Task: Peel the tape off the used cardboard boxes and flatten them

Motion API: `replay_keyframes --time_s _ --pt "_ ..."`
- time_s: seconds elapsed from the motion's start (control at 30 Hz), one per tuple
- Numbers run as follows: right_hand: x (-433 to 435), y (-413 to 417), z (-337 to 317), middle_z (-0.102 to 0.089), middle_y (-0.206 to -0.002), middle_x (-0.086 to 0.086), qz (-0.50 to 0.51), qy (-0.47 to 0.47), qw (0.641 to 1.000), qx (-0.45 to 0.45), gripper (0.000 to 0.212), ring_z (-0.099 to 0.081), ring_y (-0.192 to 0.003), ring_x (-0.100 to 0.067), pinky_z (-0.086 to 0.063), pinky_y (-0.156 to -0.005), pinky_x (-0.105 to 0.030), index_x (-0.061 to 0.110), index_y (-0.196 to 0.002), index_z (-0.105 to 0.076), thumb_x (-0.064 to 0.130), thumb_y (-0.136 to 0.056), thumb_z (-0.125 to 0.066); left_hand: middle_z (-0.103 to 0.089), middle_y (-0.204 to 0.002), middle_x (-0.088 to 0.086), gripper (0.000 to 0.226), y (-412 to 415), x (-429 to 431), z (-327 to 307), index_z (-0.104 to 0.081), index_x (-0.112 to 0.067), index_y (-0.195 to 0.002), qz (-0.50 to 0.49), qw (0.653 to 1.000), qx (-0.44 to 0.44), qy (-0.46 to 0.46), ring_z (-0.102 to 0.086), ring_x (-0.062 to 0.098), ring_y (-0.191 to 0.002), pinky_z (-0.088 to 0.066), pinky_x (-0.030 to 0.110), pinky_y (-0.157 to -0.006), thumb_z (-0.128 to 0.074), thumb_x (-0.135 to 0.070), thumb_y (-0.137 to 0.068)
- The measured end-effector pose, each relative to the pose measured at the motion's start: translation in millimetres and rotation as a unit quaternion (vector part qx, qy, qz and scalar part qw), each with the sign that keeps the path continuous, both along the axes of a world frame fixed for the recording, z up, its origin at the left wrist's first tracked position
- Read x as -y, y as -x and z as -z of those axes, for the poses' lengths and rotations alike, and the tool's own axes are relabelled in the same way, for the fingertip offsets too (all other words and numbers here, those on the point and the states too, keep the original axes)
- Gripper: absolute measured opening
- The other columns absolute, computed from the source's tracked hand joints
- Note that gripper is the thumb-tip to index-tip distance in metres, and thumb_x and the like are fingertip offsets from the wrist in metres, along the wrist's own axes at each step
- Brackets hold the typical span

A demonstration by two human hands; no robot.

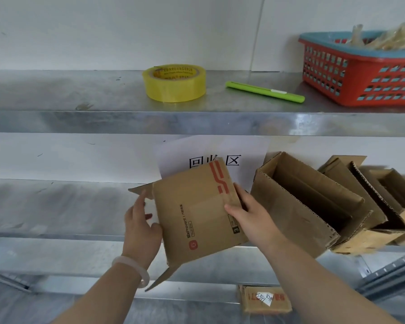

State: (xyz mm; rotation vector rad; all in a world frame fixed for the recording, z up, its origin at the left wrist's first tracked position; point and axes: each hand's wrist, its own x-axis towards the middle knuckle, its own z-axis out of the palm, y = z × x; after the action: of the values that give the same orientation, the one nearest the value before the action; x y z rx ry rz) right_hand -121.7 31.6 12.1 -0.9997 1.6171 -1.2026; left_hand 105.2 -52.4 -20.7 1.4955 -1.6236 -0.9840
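A small brown cardboard box (197, 213) with red and black print is held in front of the middle metal shelf (56, 206). My left hand (140, 228) grips its left edge, thumb on the front face, fingers behind a loose flap. My right hand (250, 216) holds its right side, thumb on the front face. One flap hangs down at the bottom left. Several opened cardboard boxes (313, 206) lean in a row on the same shelf to the right.
On the upper shelf (80, 94) sit a yellow tape roll (174, 83), a green utility knife (264, 91) and a red basket (360, 73) with crumpled tape strips. A white paper sign (243, 150) hangs on the wall. Another small box (264, 300) lies on the lower shelf.
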Motion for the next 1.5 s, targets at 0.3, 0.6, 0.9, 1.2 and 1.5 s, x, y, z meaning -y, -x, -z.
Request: replay_keyframes --time_s 0.3,0.6,0.9,1.2,1.5 --pt "12 -5 -39 -0.012 -0.16 0.019 -0.142 0.05 0.882 -0.447 0.071 -0.016 -0.145 -0.006 -0.018 -0.121 -0.033 0.039 -0.154 -0.012 0.049 -0.095 -0.05 -0.051 -0.13 -0.009 0.06 -10 9 -13 -0.034 -0.036 -0.141 0.068 0.991 0.091 0.076 -0.047 0.021 -0.123 -0.04 0.044 -0.105 -0.061 -0.022 -0.09" --pt "28 -27 -34 -0.007 -0.162 0.016 -0.239 0.066 0.81 -0.531 0.067 -0.005 -0.149 -0.006 -0.009 -0.122 -0.038 0.042 -0.154 -0.007 0.05 -0.098 -0.043 -0.065 -0.102 -0.016 0.035 2 9 -57 -0.057 -0.033 -0.107 0.069 0.993 -0.089 -0.022 -0.059 0.002 -0.097 -0.042 0.017 -0.072 -0.057 -0.056 -0.08" --pt "26 -44 -67 -0.006 -0.162 0.02 -0.271 0.124 0.773 -0.56 0.062 -0.003 -0.149 -0.008 -0.003 -0.121 -0.032 0.045 -0.153 -0.011 0.046 -0.099 -0.042 -0.067 -0.114 -0.012 0.07 -13 -2 -62 -0.059 -0.039 -0.123 0.009 0.981 -0.193 0.019 -0.061 0.005 -0.107 -0.049 0.036 -0.096 -0.059 -0.075 -0.062" --pt "44 -39 -60 -0.038 -0.153 0.007 -0.196 0.227 0.761 -0.575 0.06 -0.035 -0.14 -0.02 -0.029 -0.115 -0.051 0.038 -0.143 -0.044 0.05 -0.086 -0.058 -0.069 -0.109 -0.012 0.046 -16 -1 -67 -0.062 -0.035 -0.12 0.014 0.974 -0.216 0.06 -0.063 0.008 -0.104 -0.052 0.029 -0.085 -0.062 -0.053 -0.077" --pt "15 -30 1 -0.026 -0.151 0.018 0.033 0.064 0.982 -0.176 0.086 -0.03 -0.138 -0.008 -0.035 -0.114 -0.041 0.047 -0.145 -0.024 0.07 -0.072 -0.064 -0.062 -0.119 -0.01 0.055 -14 10 -42 -0.049 -0.041 -0.132 0.006 0.983 -0.184 -0.011 -0.06 0.008 -0.108 -0.049 0.028 -0.088 -0.067 -0.049 -0.081"
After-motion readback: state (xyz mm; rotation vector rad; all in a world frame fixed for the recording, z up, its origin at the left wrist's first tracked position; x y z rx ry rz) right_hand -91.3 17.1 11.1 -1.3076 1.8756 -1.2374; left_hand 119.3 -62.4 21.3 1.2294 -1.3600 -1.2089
